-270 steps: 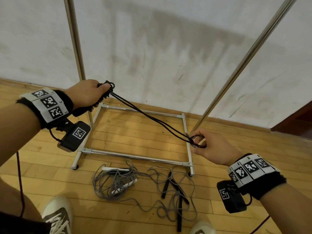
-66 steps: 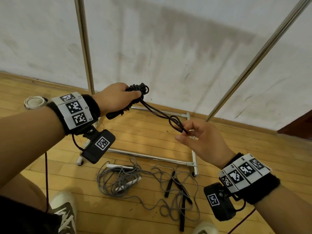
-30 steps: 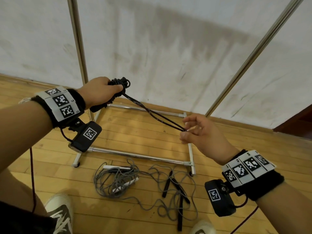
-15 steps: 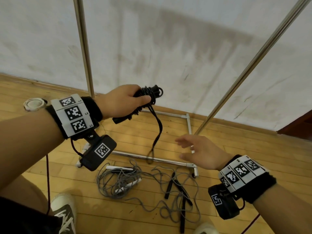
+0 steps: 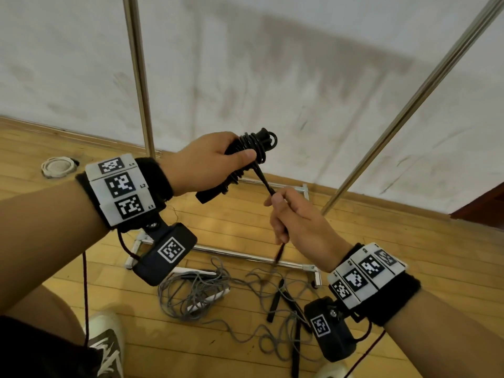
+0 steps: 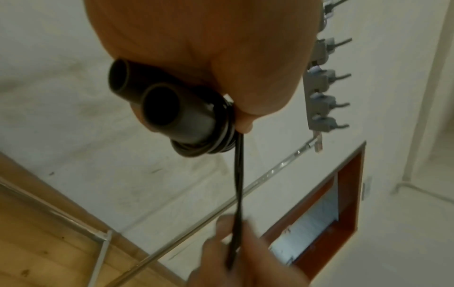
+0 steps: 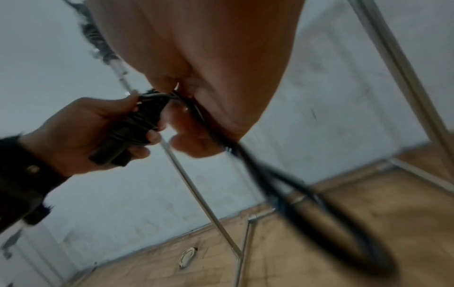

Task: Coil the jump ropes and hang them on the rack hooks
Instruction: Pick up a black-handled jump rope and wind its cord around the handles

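My left hand [image 5: 215, 162] grips the two black handles [image 6: 162, 108] of a black jump rope, with cord wound round them [image 5: 257, 144]. A doubled strand of cord [image 6: 237, 184] runs down from the handles into my right hand [image 5: 297, 216], whose fingers are curled round it. Below that fist the cord's end hangs as a loop [image 7: 326, 217]. A row of grey rack hooks [image 6: 324, 85] shows high up in the left wrist view. The hands are close together, in front of the rack.
On the wood floor lie a tangled grey rope with white handles [image 5: 196, 293] and a black-handled rope [image 5: 283, 301]. The rack's base frame [image 5: 245, 256] and two steel poles [image 5: 139, 75] stand against the wall. A round white fitting [image 5: 58, 166] sits at left.
Half a second ago my right hand was open and off the cord, which hung loose. Now it has closed on the hanging cord just below the handles.
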